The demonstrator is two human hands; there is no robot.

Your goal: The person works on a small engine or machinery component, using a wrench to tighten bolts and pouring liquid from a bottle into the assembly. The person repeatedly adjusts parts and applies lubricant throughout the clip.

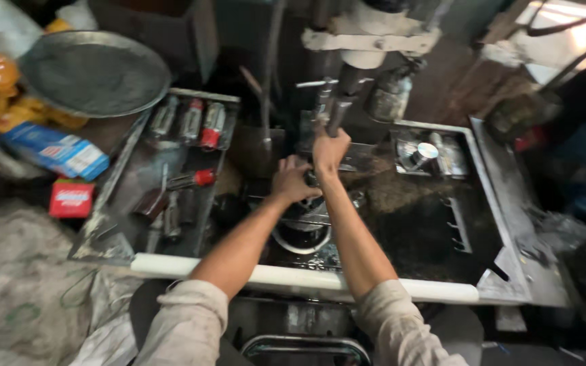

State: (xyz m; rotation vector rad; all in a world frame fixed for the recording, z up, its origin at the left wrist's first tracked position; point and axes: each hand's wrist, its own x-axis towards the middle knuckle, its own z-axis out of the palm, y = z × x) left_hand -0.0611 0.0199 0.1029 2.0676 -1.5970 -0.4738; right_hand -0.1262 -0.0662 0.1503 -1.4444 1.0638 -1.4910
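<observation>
1. The right hand (pixel 329 150) is raised and wrapped around a dark lever handle (pixel 337 116) that hangs from the pale machine head (pixel 367 37) above the bench
2. The left hand (pixel 291 180) sits lower, just beside the right wrist, fingers curled down over a small part on the machine bed; the part itself is hidden under the hand
3. Below the hands lies a round metal ring (pixel 301 237), amid dark oily swarf on the steel work tray (pixel 503 224)
4. To the left, a shallow tool tray (pixel 113 237) holds 3 red-tipped cylinders (pixel 191 120) in a row at its far end
5. A large grey round pan (pixel 93 73) rests beyond it, near a blue box (pixel 55 150) and a red packet (pixel 71 198)
</observation>
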